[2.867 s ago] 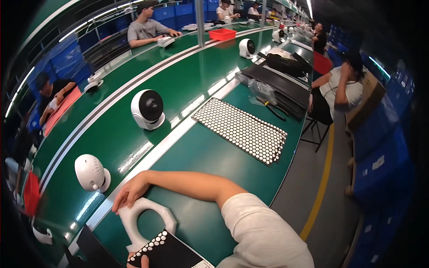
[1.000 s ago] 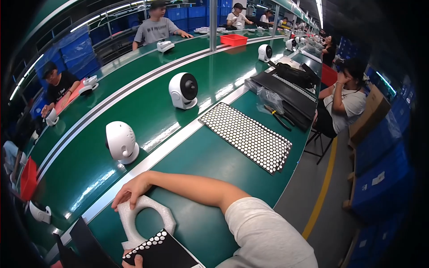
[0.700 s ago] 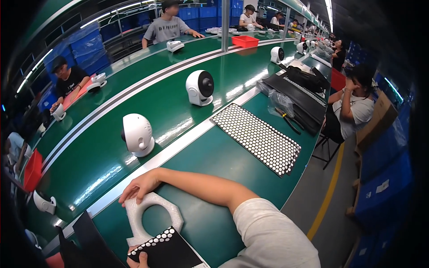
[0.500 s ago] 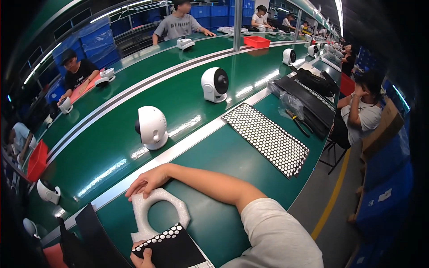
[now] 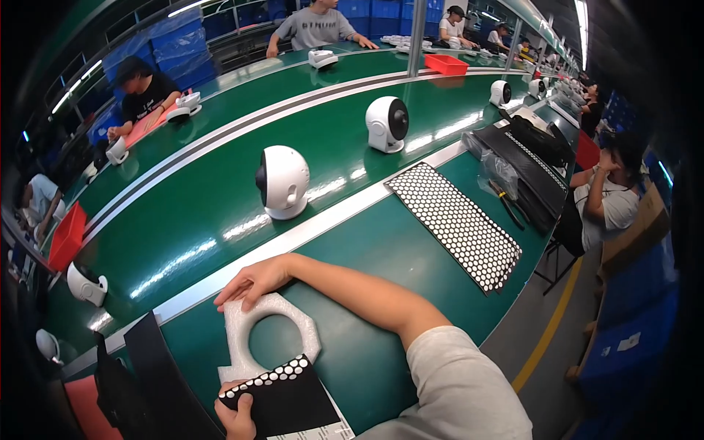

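Observation:
My left hand [image 5: 238, 419] pinches a black sheet [image 5: 282, 403] between thumb and fingers at its left corner. White round dots line the sheet's upper edge, and a pale printed layer shows beneath it. Just beyond the sheet lies a white foam piece [image 5: 302, 323] with a large round hole; the sheet covers its near edge. Reaching across from the lower right, my right hand [image 5: 253, 282] rests on the foam's far edge, fingers stretched out and thumb on the upper face. Farther right, a sheet covered in white dots [image 5: 458, 227] lies flat on the green tabletop [image 5: 359, 253].
Beyond a pale rail, white rounded devices with dark fronts [image 5: 286, 183] stand on a glossy green belt [image 5: 176, 242]. Pliers [image 5: 510, 209] and black bags [image 5: 513, 169] lie at the right. Red bins [image 5: 446, 64] stand farther off. Several people work around; one [image 5: 605, 194] sits at the right.
The whole view has shifted, so the scene appears farther right. The nearer white devices stand slightly farther right along the belt. Both hands keep their places on the sheet and foam.

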Available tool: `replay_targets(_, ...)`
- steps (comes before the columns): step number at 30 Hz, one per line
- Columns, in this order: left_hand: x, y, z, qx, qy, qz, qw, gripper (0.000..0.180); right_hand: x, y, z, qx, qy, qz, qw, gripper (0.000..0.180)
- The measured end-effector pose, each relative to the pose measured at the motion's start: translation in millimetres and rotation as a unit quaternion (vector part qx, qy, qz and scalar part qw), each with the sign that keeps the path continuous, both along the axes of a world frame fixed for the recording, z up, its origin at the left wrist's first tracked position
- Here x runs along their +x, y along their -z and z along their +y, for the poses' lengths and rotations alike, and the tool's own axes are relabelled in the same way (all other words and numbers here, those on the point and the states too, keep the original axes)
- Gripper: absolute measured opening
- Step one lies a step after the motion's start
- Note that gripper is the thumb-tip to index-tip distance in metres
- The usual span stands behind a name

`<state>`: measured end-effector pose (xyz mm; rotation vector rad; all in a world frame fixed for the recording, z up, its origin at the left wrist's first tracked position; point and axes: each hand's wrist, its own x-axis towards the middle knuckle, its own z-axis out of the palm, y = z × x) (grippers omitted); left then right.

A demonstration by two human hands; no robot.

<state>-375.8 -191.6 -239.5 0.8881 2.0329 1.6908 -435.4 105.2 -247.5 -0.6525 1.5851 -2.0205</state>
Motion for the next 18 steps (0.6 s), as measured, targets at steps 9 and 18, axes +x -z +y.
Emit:
replay_targets(9, -1.1, 2.3, 8.4, 0.009, -0.030, -0.014, 0.999, 0.020, -0.5, 3.7, 2.2, -0.021, 0.003, -0.026, 0.999, 0.055)
replay_targets(18, -0.1, -2.8, 10.6, -0.010, -0.027, 0.046, 0.999, 0.022, -2.3, 5.7, 2.4, -0.023, 0.004, -0.029, 0.999, 0.054)
